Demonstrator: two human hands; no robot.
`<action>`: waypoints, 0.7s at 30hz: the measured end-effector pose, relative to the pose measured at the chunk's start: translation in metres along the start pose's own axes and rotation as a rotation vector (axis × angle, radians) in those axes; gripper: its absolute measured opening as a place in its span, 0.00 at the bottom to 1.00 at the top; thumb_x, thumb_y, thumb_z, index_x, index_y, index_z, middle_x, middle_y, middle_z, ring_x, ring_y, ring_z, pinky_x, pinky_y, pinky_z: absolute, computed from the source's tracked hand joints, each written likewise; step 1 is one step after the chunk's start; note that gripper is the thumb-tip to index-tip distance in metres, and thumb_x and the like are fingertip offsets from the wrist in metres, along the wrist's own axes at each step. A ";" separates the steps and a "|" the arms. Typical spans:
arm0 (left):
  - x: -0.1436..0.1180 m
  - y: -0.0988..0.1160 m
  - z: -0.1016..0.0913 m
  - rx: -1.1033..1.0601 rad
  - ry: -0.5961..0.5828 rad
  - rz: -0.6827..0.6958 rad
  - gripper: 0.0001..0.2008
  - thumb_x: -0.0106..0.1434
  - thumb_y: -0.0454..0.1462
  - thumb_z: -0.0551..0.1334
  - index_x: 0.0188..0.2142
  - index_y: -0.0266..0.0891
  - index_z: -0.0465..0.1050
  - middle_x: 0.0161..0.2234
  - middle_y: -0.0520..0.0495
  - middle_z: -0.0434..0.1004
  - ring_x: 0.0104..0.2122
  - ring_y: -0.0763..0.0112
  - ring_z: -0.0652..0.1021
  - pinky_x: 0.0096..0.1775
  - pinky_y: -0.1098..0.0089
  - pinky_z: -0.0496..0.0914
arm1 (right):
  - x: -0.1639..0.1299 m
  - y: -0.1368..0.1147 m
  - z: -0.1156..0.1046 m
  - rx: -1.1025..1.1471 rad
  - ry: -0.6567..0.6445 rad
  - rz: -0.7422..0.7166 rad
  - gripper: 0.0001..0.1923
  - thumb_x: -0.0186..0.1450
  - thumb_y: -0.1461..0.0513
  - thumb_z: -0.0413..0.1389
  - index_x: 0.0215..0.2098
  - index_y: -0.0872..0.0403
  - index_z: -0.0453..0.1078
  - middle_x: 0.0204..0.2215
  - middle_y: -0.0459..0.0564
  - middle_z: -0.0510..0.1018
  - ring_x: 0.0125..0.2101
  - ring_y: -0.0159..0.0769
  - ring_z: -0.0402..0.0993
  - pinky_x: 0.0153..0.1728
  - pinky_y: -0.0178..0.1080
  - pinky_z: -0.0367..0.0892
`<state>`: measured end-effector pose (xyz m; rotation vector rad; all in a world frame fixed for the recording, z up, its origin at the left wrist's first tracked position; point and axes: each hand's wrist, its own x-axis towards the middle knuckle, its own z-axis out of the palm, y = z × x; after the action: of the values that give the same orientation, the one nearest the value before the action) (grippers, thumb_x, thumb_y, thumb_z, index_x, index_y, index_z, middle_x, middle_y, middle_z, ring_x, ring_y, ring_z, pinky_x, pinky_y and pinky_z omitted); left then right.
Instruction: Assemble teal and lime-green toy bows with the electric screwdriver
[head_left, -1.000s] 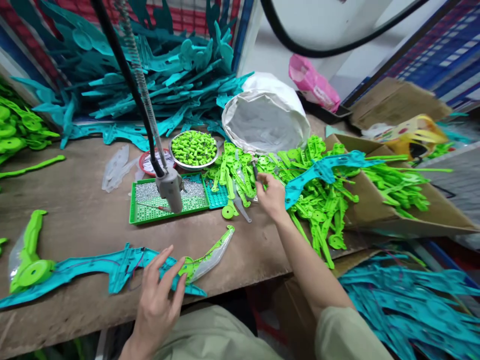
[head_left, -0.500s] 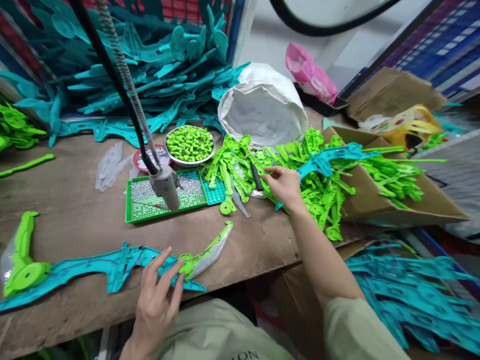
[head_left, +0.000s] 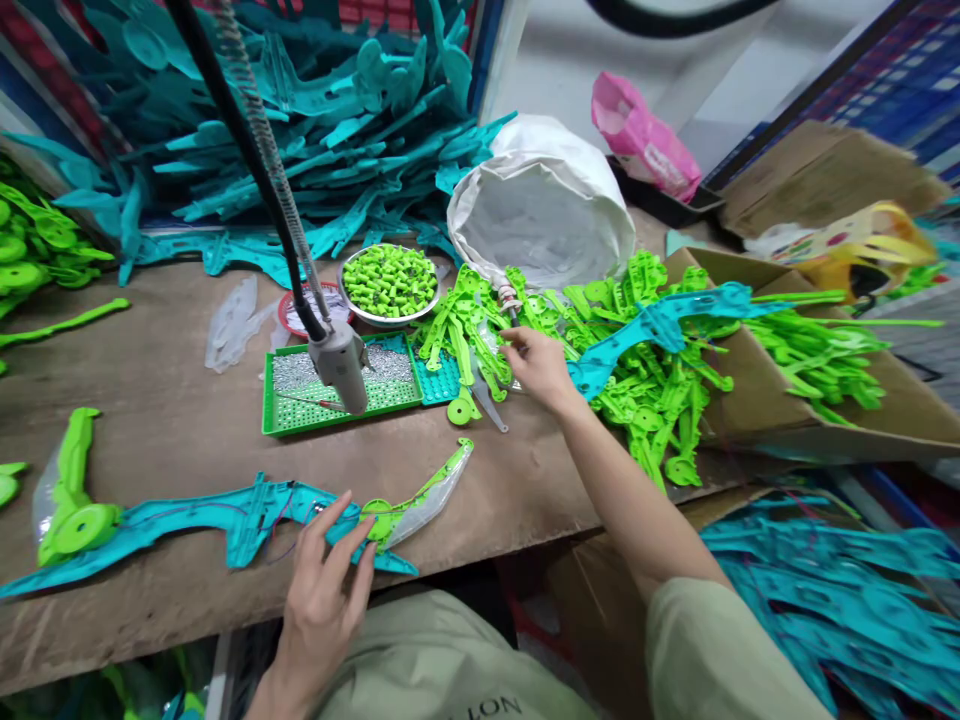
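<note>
Left hand [head_left: 324,590] flat and spread, fingertips pressing down on the long teal toy frame [head_left: 202,520] near the table's front edge, gripping nothing — just pinning it where the green piece in a clear sleeve [head_left: 420,495] overlaps its right end. Right hand [head_left: 536,365] stretched out to the heap of green plastic parts [head_left: 637,370], fingers curled and close together over the pile's left edge; whether anything is pinched between them — cannot tell. Plenty to snag here: a teal part [head_left: 660,325] lying loosely across the top of the heap, just beside the wrist, likely to slide or drag off if a tangled green piece is pulled from under it. Green parts interlocked, so probably more than one lifting at once and spilling toward the table edge or the cardboard box [head_left: 795,420]. Hanging screwdriver [head_left: 341,365] dangling over the green tray of screws [head_left: 341,385], close to the reaching forearm's path — a knock could scatter screws. Teal frame sitting near the front edge; a lighter press could let it tip off toward the lap.
</note>
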<state>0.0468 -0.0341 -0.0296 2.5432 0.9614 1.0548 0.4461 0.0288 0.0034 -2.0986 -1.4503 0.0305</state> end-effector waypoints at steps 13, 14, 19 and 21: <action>-0.007 0.001 -0.003 0.019 0.002 -0.032 0.15 0.69 0.27 0.62 0.54 0.38 0.73 0.59 0.33 0.70 0.56 0.56 0.77 0.53 0.58 0.75 | 0.012 -0.015 0.017 -0.010 0.011 0.061 0.20 0.60 0.65 0.53 0.47 0.56 0.80 0.40 0.56 0.83 0.38 0.45 0.77 0.48 0.47 0.71; -0.007 0.001 -0.003 0.019 0.003 -0.031 0.15 0.69 0.27 0.62 0.54 0.38 0.73 0.59 0.33 0.70 0.56 0.56 0.77 0.53 0.58 0.75 | 0.017 -0.012 0.011 0.013 0.067 0.082 0.19 0.60 0.64 0.53 0.45 0.56 0.80 0.38 0.56 0.83 0.36 0.44 0.77 0.47 0.47 0.71; -0.009 0.000 0.000 0.004 0.013 -0.032 0.15 0.68 0.26 0.62 0.52 0.37 0.74 0.59 0.33 0.70 0.56 0.57 0.77 0.53 0.60 0.75 | 0.035 0.010 -0.009 0.105 0.299 0.198 0.18 0.58 0.60 0.56 0.43 0.57 0.81 0.30 0.52 0.81 0.30 0.41 0.74 0.42 0.46 0.71; -0.010 0.000 0.000 0.003 0.018 -0.037 0.14 0.69 0.26 0.61 0.52 0.37 0.74 0.59 0.33 0.70 0.56 0.57 0.77 0.54 0.60 0.75 | 0.038 0.018 -0.013 0.088 0.330 0.227 0.17 0.58 0.60 0.56 0.42 0.57 0.80 0.29 0.52 0.80 0.30 0.42 0.74 0.42 0.47 0.71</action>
<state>0.0415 -0.0404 -0.0358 2.5126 1.0109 1.0688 0.4813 0.0512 0.0165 -2.0695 -0.9978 -0.1544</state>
